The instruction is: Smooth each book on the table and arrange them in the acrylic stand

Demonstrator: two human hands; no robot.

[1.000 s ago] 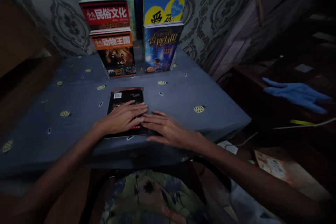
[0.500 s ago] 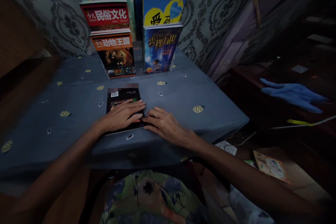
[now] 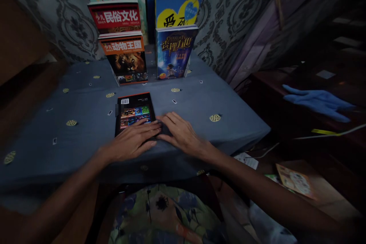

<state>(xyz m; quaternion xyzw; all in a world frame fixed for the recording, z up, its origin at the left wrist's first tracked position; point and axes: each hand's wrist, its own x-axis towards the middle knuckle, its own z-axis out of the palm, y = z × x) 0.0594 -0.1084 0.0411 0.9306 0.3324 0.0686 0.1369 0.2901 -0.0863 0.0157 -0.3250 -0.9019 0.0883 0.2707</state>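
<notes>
A book (image 3: 134, 103) with a black back cover, small colour pictures and a white barcode lies flat on the blue tablecloth. My left hand (image 3: 137, 137) rests palm down over its lower part, fingers stretched out, hiding the near edge. At the book's lower right edge is my right hand (image 3: 178, 133), with its fingers extended and thumb apart; its fingertips meet those of my left hand near the corner. Behind the book stand an orange book with a lion (image 3: 128, 61) and a blue book (image 3: 173, 53) with a cartoon figure.
Further back, a red book (image 3: 117, 17), a yellow-and-blue book (image 3: 177, 9) and two tall books lean towards the patterned wall. On the right, a blue glove (image 3: 314, 99) lies on a dark surface. Below it is an orange booklet (image 3: 296, 181).
My left hand has slid down towards the book's near edge, uncovering more of the pictures. My right hand has shifted slightly up, its fingers straighter. The book stays about where it was.
</notes>
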